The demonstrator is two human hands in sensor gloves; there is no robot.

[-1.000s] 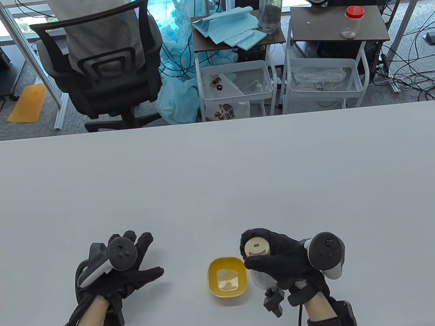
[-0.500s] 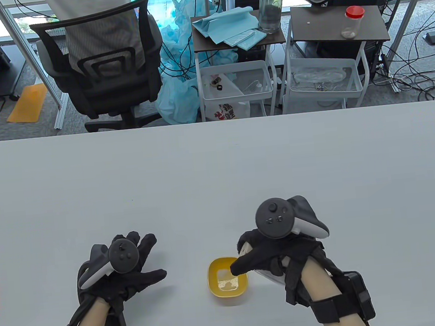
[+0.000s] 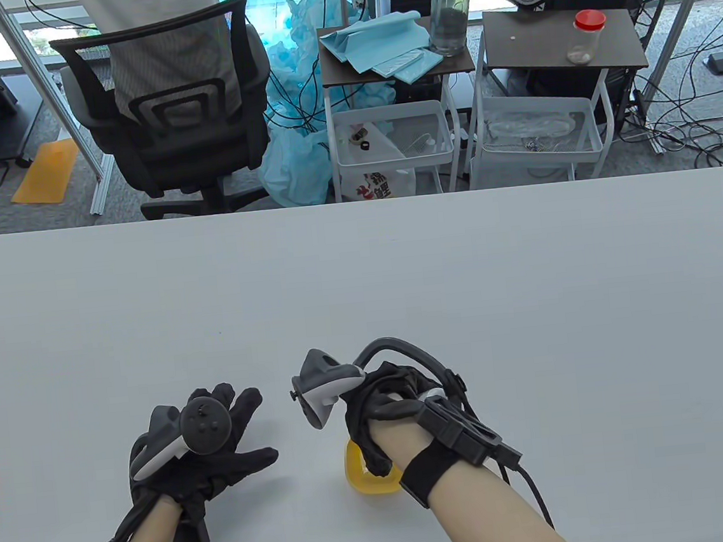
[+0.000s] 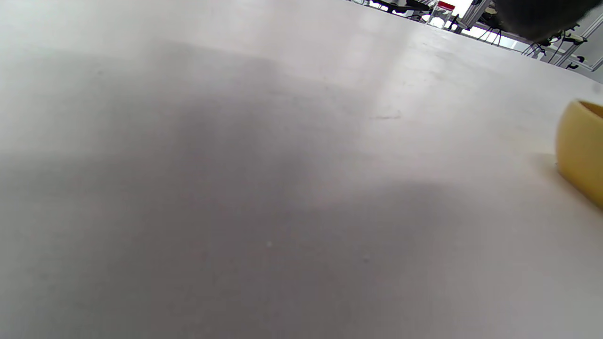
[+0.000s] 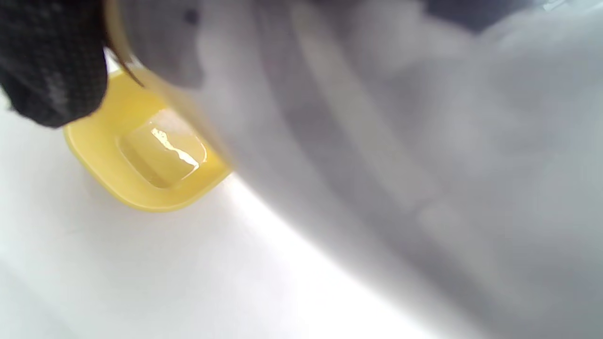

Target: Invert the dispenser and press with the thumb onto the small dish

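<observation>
The small yellow dish (image 3: 357, 473) sits near the table's front edge, mostly covered by my right hand (image 3: 381, 413). That hand is turned over above the dish, wrist up, and grips the white dispenser. The dispenser is hidden in the table view. In the right wrist view its blurred white body (image 5: 377, 141) fills the frame, tilted over the dish (image 5: 101, 157), which holds a pool of clear liquid. A gloved finger (image 5: 47, 61) lies on the dispenser's end. My left hand (image 3: 224, 441) rests open on the table left of the dish, holding nothing. The dish also shows in the left wrist view (image 4: 582, 150).
The grey table (image 3: 363, 283) stretches bare beyond the hands. Behind its far edge stand an office chair (image 3: 173, 110) and two small carts with a water bottle (image 3: 451, 7) and a red-lidded jar (image 3: 587, 37).
My right hand has rolled over with the dispenser and moved left above the dish, from upright beside it to inverted over it. The left hand has stayed put.
</observation>
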